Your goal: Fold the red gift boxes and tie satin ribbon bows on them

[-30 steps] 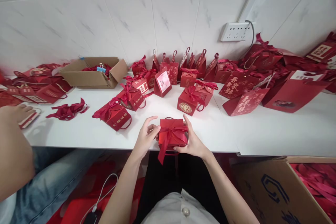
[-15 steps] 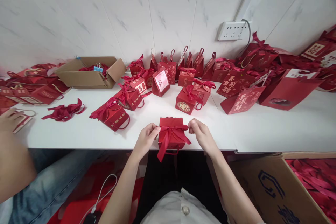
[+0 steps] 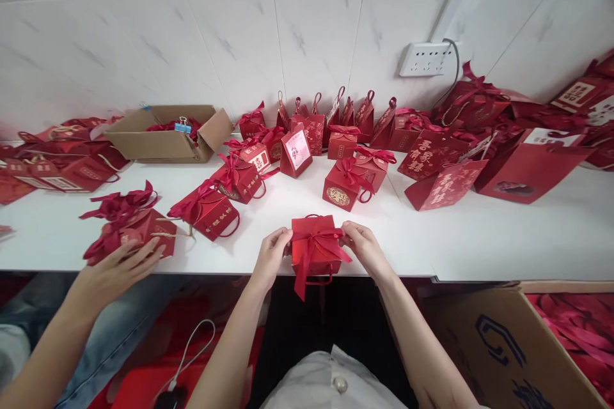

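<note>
A red gift box (image 3: 303,257) sits at the front edge of the table, a ribbon bow (image 3: 316,239) tied across its top. One ribbon tail hangs down over the table edge, and a cord handle loops out at the box's front. My left hand (image 3: 272,257) pinches the left loop of the bow between thumb and fingers. On the opposite side, my right hand (image 3: 363,248) has its fingers closed on the right loop. Beyond the box stand finished-looking red boxes with bows, one bearing a gold round emblem (image 3: 337,196).
A co-worker's hand (image 3: 122,268) rests on a red box (image 3: 156,230) at left, beside loose ribbon (image 3: 122,204). Behind are an open cardboard box (image 3: 158,146) and several red bags along the wall. A large carton (image 3: 474,326) of ribbons stands below right; a socket strip (image 3: 428,60) is on the wall.
The co-worker's hand has come in from the left with a red box, now beside the loose ribbon. My hands stay at the bow; my right hand has moved slightly closer to it.
</note>
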`<control>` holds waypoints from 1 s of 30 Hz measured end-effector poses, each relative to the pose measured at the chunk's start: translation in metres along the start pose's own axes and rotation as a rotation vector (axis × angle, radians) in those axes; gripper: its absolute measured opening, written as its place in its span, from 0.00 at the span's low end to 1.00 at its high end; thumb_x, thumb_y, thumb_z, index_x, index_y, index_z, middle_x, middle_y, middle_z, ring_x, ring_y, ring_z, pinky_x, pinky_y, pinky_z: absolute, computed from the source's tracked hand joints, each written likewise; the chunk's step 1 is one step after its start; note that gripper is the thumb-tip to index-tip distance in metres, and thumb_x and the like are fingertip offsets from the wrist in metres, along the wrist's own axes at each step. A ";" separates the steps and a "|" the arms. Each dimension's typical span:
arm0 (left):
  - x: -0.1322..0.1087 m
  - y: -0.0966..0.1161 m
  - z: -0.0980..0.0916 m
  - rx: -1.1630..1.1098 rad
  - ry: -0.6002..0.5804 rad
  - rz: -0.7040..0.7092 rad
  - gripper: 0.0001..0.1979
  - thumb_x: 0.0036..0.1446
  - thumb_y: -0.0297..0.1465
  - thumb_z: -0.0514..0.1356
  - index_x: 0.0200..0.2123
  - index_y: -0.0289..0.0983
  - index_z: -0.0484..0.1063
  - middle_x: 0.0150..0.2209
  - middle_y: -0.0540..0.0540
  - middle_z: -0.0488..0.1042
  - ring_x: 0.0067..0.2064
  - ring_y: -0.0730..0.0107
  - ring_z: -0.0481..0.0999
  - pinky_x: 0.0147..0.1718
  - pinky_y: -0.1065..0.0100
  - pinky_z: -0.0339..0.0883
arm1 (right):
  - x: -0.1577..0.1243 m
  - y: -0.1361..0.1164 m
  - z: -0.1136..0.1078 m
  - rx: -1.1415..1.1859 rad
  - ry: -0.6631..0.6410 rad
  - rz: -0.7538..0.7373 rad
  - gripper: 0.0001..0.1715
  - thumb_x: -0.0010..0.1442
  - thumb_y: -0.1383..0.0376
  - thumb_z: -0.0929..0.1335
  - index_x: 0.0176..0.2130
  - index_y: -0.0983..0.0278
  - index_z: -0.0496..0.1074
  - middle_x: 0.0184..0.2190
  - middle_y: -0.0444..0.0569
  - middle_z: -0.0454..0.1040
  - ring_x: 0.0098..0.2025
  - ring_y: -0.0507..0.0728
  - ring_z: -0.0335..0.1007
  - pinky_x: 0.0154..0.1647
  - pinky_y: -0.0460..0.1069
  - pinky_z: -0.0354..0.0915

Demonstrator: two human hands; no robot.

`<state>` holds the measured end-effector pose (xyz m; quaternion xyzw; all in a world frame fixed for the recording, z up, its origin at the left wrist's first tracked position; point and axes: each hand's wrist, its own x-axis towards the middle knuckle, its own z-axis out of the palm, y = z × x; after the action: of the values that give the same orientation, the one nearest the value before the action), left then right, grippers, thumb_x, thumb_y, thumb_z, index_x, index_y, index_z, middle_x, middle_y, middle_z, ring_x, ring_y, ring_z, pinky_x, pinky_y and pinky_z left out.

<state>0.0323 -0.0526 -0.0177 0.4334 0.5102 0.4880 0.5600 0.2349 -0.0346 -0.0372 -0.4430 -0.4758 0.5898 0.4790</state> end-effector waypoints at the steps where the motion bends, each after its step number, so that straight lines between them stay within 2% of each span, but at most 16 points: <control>1: 0.000 0.000 -0.002 -0.008 -0.002 0.001 0.18 0.53 0.41 0.55 0.19 0.37 0.56 0.19 0.55 0.55 0.22 0.78 0.55 0.22 0.73 0.52 | 0.000 0.001 -0.005 0.009 0.004 -0.051 0.24 0.56 0.45 0.62 0.25 0.62 0.64 0.26 0.46 0.66 0.32 0.56 0.66 0.36 0.51 0.64; 3: -0.001 -0.001 -0.005 -0.023 -0.027 0.007 0.18 0.55 0.43 0.52 0.21 0.36 0.59 0.20 0.54 0.58 0.23 0.76 0.58 0.24 0.72 0.55 | 0.000 0.001 -0.014 -0.001 -0.095 -0.160 0.28 0.52 0.41 0.64 0.39 0.61 0.68 0.41 0.52 0.69 0.46 0.60 0.67 0.45 0.54 0.64; 4: -0.001 -0.001 -0.007 -0.018 -0.046 0.014 0.18 0.56 0.43 0.52 0.22 0.36 0.61 0.21 0.53 0.59 0.24 0.76 0.60 0.25 0.72 0.56 | -0.001 0.001 -0.018 -0.045 -0.187 -0.196 0.37 0.48 0.40 0.67 0.49 0.59 0.64 0.50 0.54 0.65 0.55 0.63 0.61 0.50 0.56 0.62; 6: -0.003 0.001 -0.007 0.047 -0.071 0.049 0.15 0.55 0.42 0.54 0.25 0.36 0.63 0.22 0.53 0.61 0.26 0.75 0.61 0.27 0.72 0.58 | -0.003 -0.002 -0.019 -0.215 -0.351 -0.207 0.60 0.38 0.43 0.73 0.62 0.56 0.48 0.63 0.57 0.50 0.65 0.65 0.44 0.58 0.60 0.54; 7: -0.005 0.003 -0.006 0.102 -0.067 0.076 0.13 0.54 0.41 0.56 0.26 0.36 0.63 0.23 0.53 0.62 0.27 0.75 0.62 0.28 0.72 0.59 | -0.004 -0.004 -0.018 -0.309 -0.394 -0.196 0.68 0.35 0.46 0.76 0.64 0.56 0.41 0.65 0.58 0.44 0.66 0.66 0.40 0.61 0.61 0.51; 8: -0.007 0.006 -0.003 0.161 -0.048 0.106 0.12 0.53 0.39 0.58 0.27 0.37 0.63 0.23 0.53 0.62 0.27 0.75 0.62 0.28 0.72 0.59 | -0.006 -0.005 -0.015 -0.381 -0.406 -0.186 0.71 0.35 0.50 0.77 0.65 0.56 0.36 0.65 0.58 0.42 0.66 0.66 0.39 0.62 0.62 0.48; 11: -0.016 0.015 0.007 0.313 0.072 0.244 0.10 0.55 0.37 0.57 0.27 0.37 0.63 0.24 0.52 0.62 0.27 0.74 0.63 0.28 0.72 0.60 | -0.011 -0.008 -0.007 -0.482 -0.345 -0.216 0.68 0.41 0.59 0.76 0.65 0.56 0.32 0.65 0.58 0.45 0.66 0.65 0.42 0.63 0.61 0.49; 14: -0.029 0.021 0.022 0.510 0.158 0.548 0.07 0.56 0.33 0.56 0.27 0.38 0.64 0.27 0.49 0.63 0.30 0.71 0.65 0.30 0.70 0.63 | -0.020 -0.009 -0.003 -0.527 -0.218 -0.333 0.67 0.42 0.62 0.76 0.65 0.54 0.32 0.64 0.56 0.44 0.65 0.66 0.45 0.62 0.63 0.51; 18: -0.041 0.024 0.042 0.732 0.071 1.074 0.02 0.51 0.27 0.60 0.30 0.40 0.69 0.27 0.48 0.63 0.31 0.69 0.65 0.33 0.66 0.64 | -0.038 -0.011 -0.010 -0.530 -0.018 -0.509 0.66 0.42 0.60 0.76 0.65 0.53 0.33 0.63 0.57 0.48 0.62 0.69 0.51 0.59 0.65 0.54; 20: -0.045 0.026 0.051 0.702 0.029 1.216 0.05 0.49 0.26 0.61 0.31 0.40 0.70 0.27 0.49 0.61 0.31 0.69 0.64 0.34 0.65 0.64 | -0.048 -0.014 -0.017 -0.543 0.066 -0.561 0.65 0.43 0.59 0.76 0.65 0.53 0.35 0.62 0.57 0.50 0.62 0.69 0.51 0.60 0.65 0.54; 21: -0.046 0.028 0.056 0.657 0.023 1.221 0.05 0.49 0.25 0.60 0.30 0.40 0.69 0.27 0.49 0.61 0.31 0.69 0.64 0.34 0.65 0.64 | -0.054 -0.017 -0.021 -0.556 0.090 -0.574 0.65 0.43 0.59 0.76 0.65 0.53 0.35 0.62 0.56 0.50 0.62 0.70 0.51 0.60 0.64 0.54; 23: -0.046 0.032 0.064 0.542 0.026 1.069 0.03 0.52 0.26 0.57 0.28 0.39 0.67 0.27 0.49 0.61 0.29 0.71 0.64 0.30 0.67 0.63 | -0.065 -0.023 -0.029 -0.598 0.125 -0.577 0.65 0.44 0.59 0.76 0.65 0.52 0.34 0.62 0.55 0.51 0.62 0.71 0.52 0.60 0.65 0.55; 25: -0.043 0.036 0.073 0.408 -0.007 0.765 0.08 0.55 0.28 0.54 0.23 0.38 0.62 0.25 0.50 0.60 0.26 0.73 0.61 0.25 0.70 0.60 | -0.078 -0.030 -0.038 -0.646 0.157 -0.564 0.65 0.43 0.58 0.76 0.65 0.51 0.34 0.62 0.54 0.52 0.61 0.71 0.52 0.59 0.65 0.55; 27: -0.035 0.036 0.084 0.227 -0.100 0.456 0.13 0.54 0.30 0.52 0.19 0.38 0.56 0.21 0.52 0.56 0.23 0.75 0.57 0.22 0.71 0.57 | -0.092 -0.036 -0.048 -0.697 0.200 -0.551 0.65 0.42 0.56 0.76 0.65 0.54 0.36 0.62 0.55 0.52 0.62 0.72 0.51 0.60 0.65 0.54; 30: -0.021 0.026 0.104 -0.054 -0.217 0.160 0.14 0.50 0.32 0.52 0.17 0.39 0.51 0.19 0.54 0.51 0.21 0.76 0.55 0.20 0.72 0.57 | -0.117 -0.044 -0.065 -0.751 0.287 -0.488 0.66 0.41 0.54 0.76 0.65 0.59 0.38 0.63 0.58 0.50 0.63 0.71 0.49 0.61 0.65 0.52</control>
<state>0.1327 -0.0685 0.0213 0.5078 0.3973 0.4949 0.5826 0.3220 -0.1374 0.0038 -0.5381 -0.6754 0.1797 0.4710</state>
